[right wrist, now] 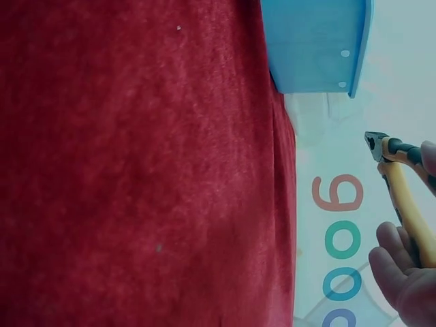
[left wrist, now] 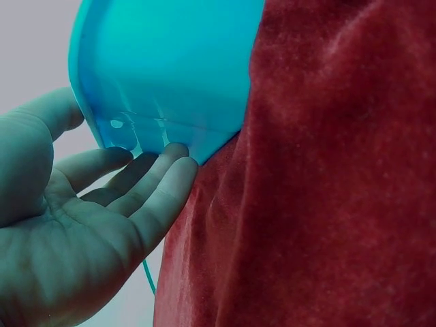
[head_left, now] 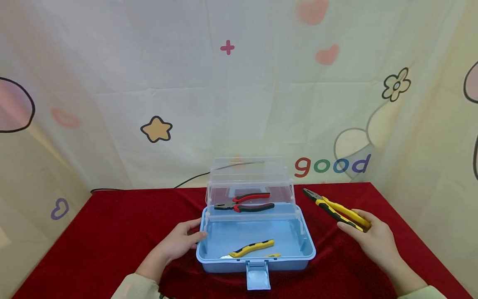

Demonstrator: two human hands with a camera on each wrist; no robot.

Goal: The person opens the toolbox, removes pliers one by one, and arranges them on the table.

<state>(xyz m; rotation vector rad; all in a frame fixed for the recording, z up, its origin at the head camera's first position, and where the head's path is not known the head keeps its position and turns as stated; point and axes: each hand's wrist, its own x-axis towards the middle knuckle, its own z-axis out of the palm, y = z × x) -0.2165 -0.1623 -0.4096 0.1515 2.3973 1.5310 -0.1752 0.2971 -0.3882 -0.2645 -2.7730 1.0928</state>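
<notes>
A light-blue toolbox with its clear lid raised stands on the red cloth. My left hand holds its left side, thumb at the rim and fingers against the outer wall, as the left wrist view shows of the box's end wall. My right hand grips yellow-and-black pliers by the handles, right of the box, jaws pointing up and left. Red-and-black pliers lie on the clear tray at the back of the box. A yellow-handled utility knife lies inside, near the front wall.
A small yellow piece shows beside the knife, mostly hidden by the front wall. The box's front latch hangs down. Behind the red cloth hangs a printed curtain, with a thin black cable before it.
</notes>
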